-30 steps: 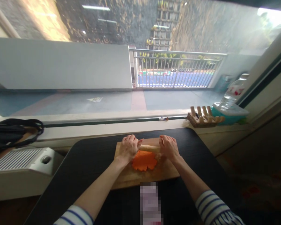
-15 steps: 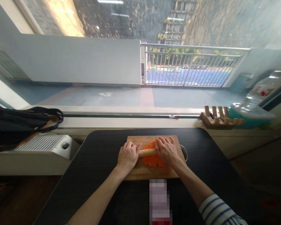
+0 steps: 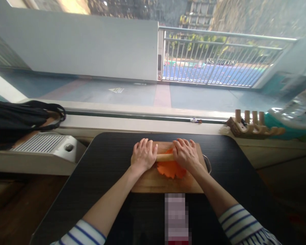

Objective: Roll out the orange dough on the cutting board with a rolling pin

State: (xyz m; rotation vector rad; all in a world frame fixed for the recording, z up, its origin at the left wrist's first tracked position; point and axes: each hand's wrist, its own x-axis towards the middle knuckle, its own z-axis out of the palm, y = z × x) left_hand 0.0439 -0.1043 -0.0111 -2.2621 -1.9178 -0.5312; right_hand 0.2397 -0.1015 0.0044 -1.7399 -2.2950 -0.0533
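Observation:
A wooden cutting board [image 3: 153,182] lies on a black table [image 3: 104,170]. On it is a flat sheet of orange dough [image 3: 171,169]. A pale wooden rolling pin [image 3: 165,157] lies across the far part of the dough. My left hand [image 3: 143,154] presses on the pin's left end, fingers laid over it. My right hand [image 3: 185,154] covers the right end the same way. Only the pin's middle shows between the hands.
A window sill runs behind the table. On it at the right stand a wooden rack [image 3: 247,126] and a teal container with a clear lid [image 3: 290,124]. A black bag [image 3: 20,119] and a white heater [image 3: 40,149] are at the left. A metal loop [image 3: 207,163] sticks out at the board's right edge.
The rolling pin and both hands have moved away from me over the dough, toward the board's far edge. The camera has tilted and shifted.

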